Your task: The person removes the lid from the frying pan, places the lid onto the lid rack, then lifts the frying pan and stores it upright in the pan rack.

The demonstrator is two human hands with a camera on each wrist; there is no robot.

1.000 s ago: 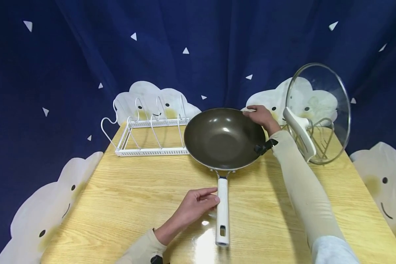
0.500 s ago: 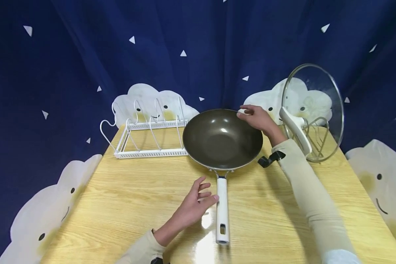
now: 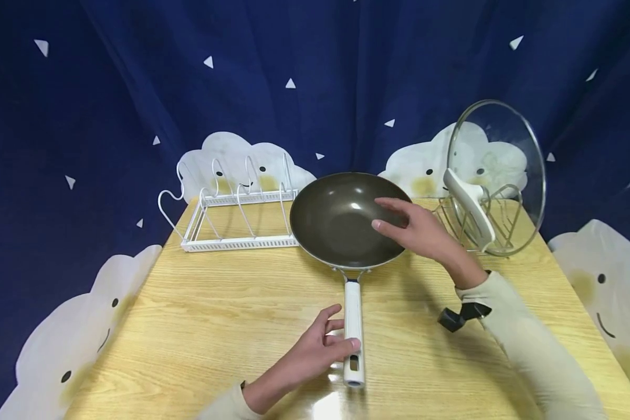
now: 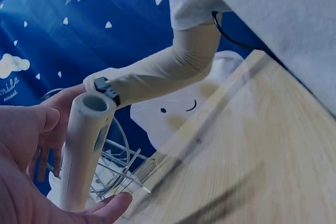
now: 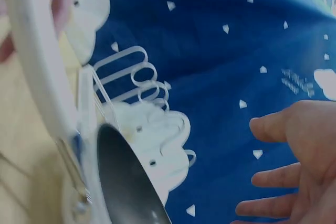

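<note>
A dark-lined wok (image 3: 341, 224) stands on the wooden table, its white handle (image 3: 353, 309) pointing toward me. My left hand (image 3: 310, 356) is beside the handle with fingers spread, the thumb overlapping the handle near its hanging hole. In the left wrist view, the handle's hollow end (image 4: 94, 104) lies between the thumb and the relaxed fingers, which are not curled round it. Over the right side of the wok my right hand (image 3: 425, 233) hovers with loosely extended fingers, holding nothing. The right wrist view has this hand (image 5: 302, 166) apart from the wok's rim.
Left of the wok stands a white wire rack (image 3: 241, 242) with upright loops. At the right back, a glass lid (image 3: 504, 137) with a white handle (image 3: 469, 201) leans upright in a wire stand (image 3: 513, 219). A dark blue curtain (image 3: 341, 76) hangs behind the table.
My right hand has left the wok's far right rim and come nearer to me, above the pan. My left hand has slid along toward the handle's end. The wok has stayed put.
</note>
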